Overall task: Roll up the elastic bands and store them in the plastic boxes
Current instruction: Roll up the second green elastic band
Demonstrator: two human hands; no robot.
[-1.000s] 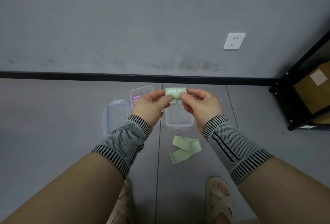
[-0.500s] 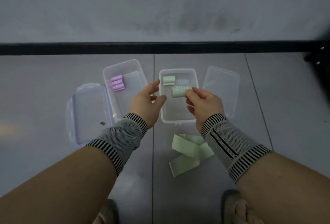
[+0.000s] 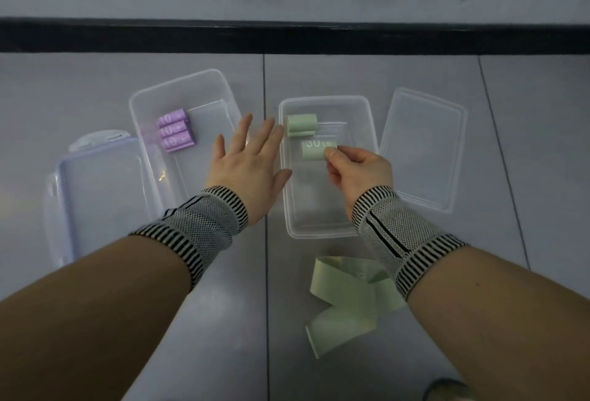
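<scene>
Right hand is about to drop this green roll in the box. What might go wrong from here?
1. The right hand pinches the 30 LB roll by one end only; nothing binds the roll, so it may uncoil once released.
2. It may bump the other green roll close behind it.
3. The loose green band on the floor lies partly under the right forearm, so pulling back might drag it.

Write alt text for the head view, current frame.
The right hand pinches a rolled green 30 LB band inside the right clear box, beside another green roll. The left hand hovers open. The left box holds three purple rolls; an unrolled green band lies on the floor.
</scene>
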